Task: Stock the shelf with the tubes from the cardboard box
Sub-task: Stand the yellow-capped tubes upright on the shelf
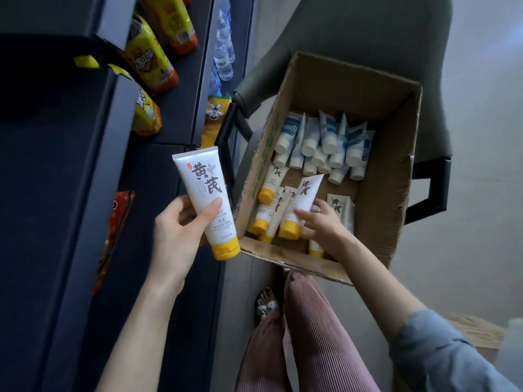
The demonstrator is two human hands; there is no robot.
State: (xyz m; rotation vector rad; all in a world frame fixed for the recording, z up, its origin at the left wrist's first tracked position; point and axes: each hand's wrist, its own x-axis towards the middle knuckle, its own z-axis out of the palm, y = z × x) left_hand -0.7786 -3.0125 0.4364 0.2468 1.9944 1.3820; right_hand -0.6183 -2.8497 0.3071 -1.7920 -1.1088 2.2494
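My left hand (pixel 181 230) grips a white tube with a yellow cap (pixel 205 199), held cap-down between the dark shelf (pixel 70 165) and the cardboard box (pixel 396 154). My right hand (pixel 322 224) is inside the box, fingers curled round another yellow-capped tube (pixel 304 202) that leans on its neighbours. Several more yellow-capped tubes (pixel 268 188) lie at the box's near end. A cluster of white-and-blue tubes (pixel 325 142) fills its far end.
The box rests on a grey chair (pixel 368 38) with black armrests. The shelf tiers hold yellow drink bottles (pixel 147 58), clear water bottles (pixel 223 52), a yellow snack bag (pixel 215 117) and a red packet (pixel 116 230). My legs and foot (pixel 266 304) are below.
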